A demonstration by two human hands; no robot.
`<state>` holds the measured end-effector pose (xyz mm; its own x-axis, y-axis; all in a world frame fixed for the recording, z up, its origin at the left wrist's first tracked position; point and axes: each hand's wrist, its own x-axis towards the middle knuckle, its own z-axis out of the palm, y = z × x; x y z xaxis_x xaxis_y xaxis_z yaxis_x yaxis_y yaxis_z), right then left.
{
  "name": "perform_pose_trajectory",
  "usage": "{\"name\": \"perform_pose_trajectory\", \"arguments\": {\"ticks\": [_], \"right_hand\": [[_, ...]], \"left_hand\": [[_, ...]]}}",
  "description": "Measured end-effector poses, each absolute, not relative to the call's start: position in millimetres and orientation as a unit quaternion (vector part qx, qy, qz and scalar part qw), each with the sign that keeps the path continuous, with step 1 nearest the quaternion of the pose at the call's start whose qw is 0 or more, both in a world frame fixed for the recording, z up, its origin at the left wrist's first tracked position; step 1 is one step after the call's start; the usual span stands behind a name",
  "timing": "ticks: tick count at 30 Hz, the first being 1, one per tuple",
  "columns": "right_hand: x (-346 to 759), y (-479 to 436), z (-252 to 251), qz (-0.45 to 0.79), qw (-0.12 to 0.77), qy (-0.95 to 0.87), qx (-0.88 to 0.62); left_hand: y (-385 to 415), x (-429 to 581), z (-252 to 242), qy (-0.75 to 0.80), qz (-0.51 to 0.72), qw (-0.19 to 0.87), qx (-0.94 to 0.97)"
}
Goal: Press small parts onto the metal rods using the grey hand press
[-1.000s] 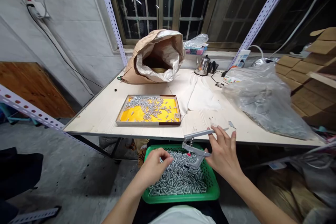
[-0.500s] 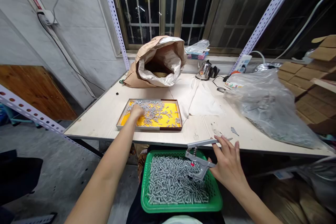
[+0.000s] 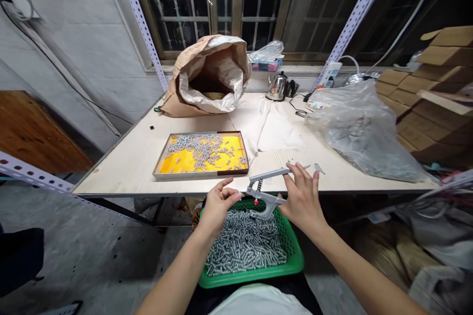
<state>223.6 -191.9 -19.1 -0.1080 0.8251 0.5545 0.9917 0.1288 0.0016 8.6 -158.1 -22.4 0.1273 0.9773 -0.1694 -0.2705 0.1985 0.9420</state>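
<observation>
My right hand [image 3: 303, 199] is wrapped round the handles of a grey metal hand tool [image 3: 266, 205] with a spring and a red tip. Just left of the tool's jaws, my left hand [image 3: 219, 205] pinches something too small to make out between thumb and forefinger. Beneath both hands, a green basket [image 3: 293, 251] holds a heap of silvery screw-like pieces [image 3: 244, 248]. On the table [image 3: 121, 172] lies a shallow box [image 3: 192, 175] with a yellow bottom. Small metal pieces [image 3: 201, 147] are spread in it, denser at its back left.
An open brown paper sack [image 3: 173, 93] lies at the table's back. Behind it to the right are a steel kettle [image 3: 276, 87] and a small basket [image 3: 266, 65]. A large clear plastic bag [image 3: 362, 128] and stacked cardboard boxes [image 3: 424, 108] occupy the right side.
My left hand has come out of the shallow box and moved right and nearer, beside the tool's jaws. My right hand still holds the tool. The whole view has shifted slightly.
</observation>
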Motion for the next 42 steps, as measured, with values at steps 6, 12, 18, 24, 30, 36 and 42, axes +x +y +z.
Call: {"name": "perform_pose_trajectory", "arguments": {"ticks": [6,12,18,24,30,36,42], "right_hand": [[215,-190,-16,-0.177,0.218,-0.718,-0.637],[209,-193,-18,-0.184,0.230,-0.707,-0.642],[202,-195,-19,-0.194,0.230,-0.686,-0.662],[198,-196,-19,-0.191,0.232,-0.682,-0.666],[197,-197,-17,-0.182,0.215,-0.689,-0.668],[198,-197,-15,-0.181,0.209,-0.695,-0.664],[198,-196,-14,-0.189,0.225,-0.702,-0.648]], "left_hand": [[-179,25,-25,0.468,0.479,0.643,0.371],[-180,25,-28,0.483,0.460,0.633,0.393],[-180,24,-30,0.495,0.434,0.610,0.441],[-177,14,-15,0.513,0.358,0.521,0.581],[-179,10,-9,0.504,0.331,0.513,0.611],[-179,9,-11,0.502,0.325,0.515,0.614],[-180,9,-7,0.500,0.313,0.536,0.604]]}}
